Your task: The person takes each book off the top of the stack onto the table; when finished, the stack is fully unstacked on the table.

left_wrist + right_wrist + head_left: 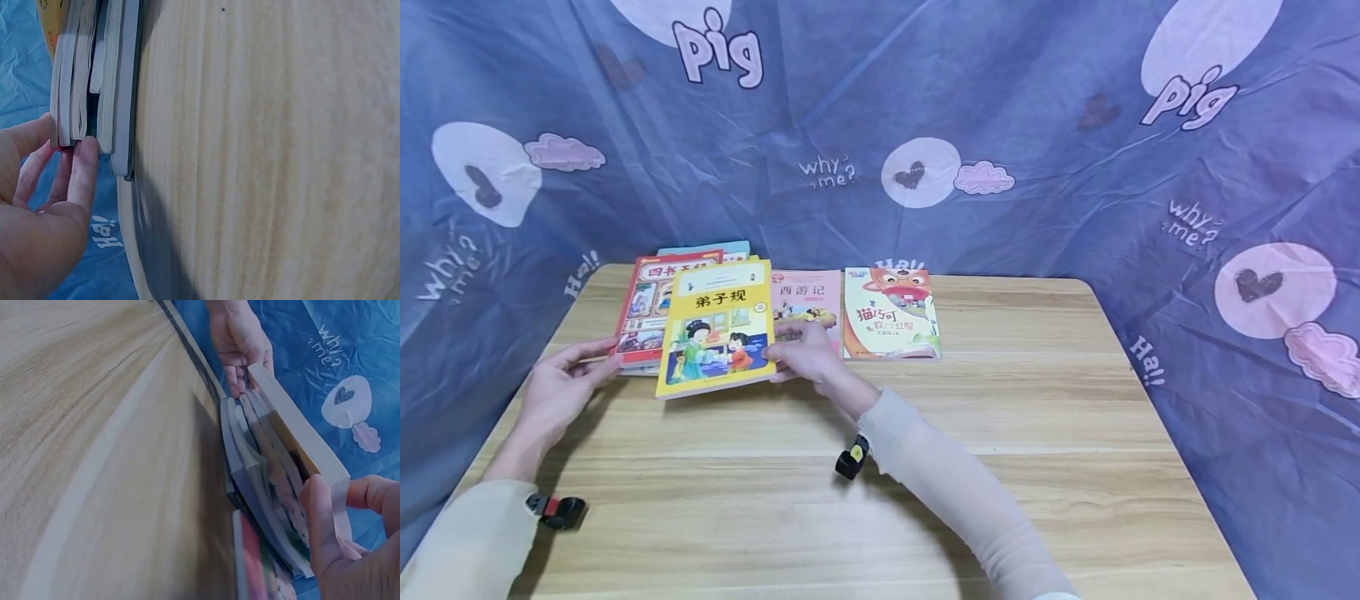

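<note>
My right hand (808, 354) pinches a yellow picture-covered book (718, 333) at its lower right edge. In the right wrist view, the thumb and fingers lie on opposite covers of that book (306, 428), which is tilted over the stack. A red book (640, 312) lies on top of the stack, partly hidden by the yellow one. My left hand (561, 387) is at the stack's left side. In the left wrist view, its fairly straight fingers (89, 156) touch the edges of the stacked books (80, 81), with the thumb by the top cover.
A pink book (812, 292) lies right of the stack, partly behind my right hand. Beside it is a white book with a red cartoon animal (891, 321). A light blue book (700, 248) shows behind the red one. Printed blue cloth (850, 92) hangs around the wooden table (850, 533).
</note>
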The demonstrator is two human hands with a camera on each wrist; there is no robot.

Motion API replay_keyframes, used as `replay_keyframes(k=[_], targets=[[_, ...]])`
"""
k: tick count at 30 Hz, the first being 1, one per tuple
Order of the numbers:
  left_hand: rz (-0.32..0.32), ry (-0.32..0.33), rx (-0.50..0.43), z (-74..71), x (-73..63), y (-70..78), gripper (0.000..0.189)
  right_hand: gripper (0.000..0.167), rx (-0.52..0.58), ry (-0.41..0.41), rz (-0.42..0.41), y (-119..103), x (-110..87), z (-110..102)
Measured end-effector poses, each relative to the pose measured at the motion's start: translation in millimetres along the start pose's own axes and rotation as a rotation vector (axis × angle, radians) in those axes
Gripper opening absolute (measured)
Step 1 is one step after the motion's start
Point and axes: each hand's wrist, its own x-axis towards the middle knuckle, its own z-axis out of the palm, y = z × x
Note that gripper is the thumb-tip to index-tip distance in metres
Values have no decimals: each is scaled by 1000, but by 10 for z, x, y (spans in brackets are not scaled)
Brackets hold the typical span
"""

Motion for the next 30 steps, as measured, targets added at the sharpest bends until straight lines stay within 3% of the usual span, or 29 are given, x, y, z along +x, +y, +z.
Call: replay_keyframes(k=[5, 15, 23, 30], targets=[[8, -7, -12, 3, 2, -1, 34, 42, -1, -4, -2, -43, -54, -73], [1, -1, -7, 10, 21, -34, 38, 45, 132, -88, -63, 12, -151, -325], [-5, -5, -7, -2, 26, -50, 40, 50, 190, -80, -96, -6, -349, -577], [-6, -22, -8, -1, 26, -35, 42, 55, 204, -45, -134, 4, -519, -919]])
